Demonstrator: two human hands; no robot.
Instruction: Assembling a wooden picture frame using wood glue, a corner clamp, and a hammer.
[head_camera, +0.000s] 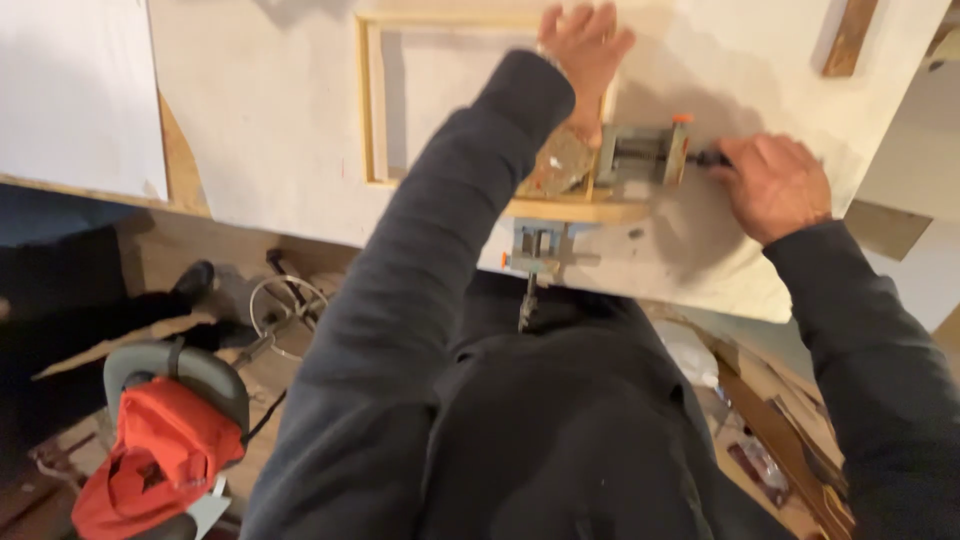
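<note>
A thin wooden frame lies on a white worktable. My left hand presses flat on the frame's right side, fingers spread, holding nothing. A grey corner clamp with orange ends grips the frame's near right corner. My right hand is closed around that clamp's dark screw handle. A second clamp jaw sits at the table's near edge, its screw hanging down below.
A strip of wood lies at the table's far right. On the floor to the left stand a red and grey power tool, a wire ring and a black shoe. Wood pieces and clutter lie at the lower right.
</note>
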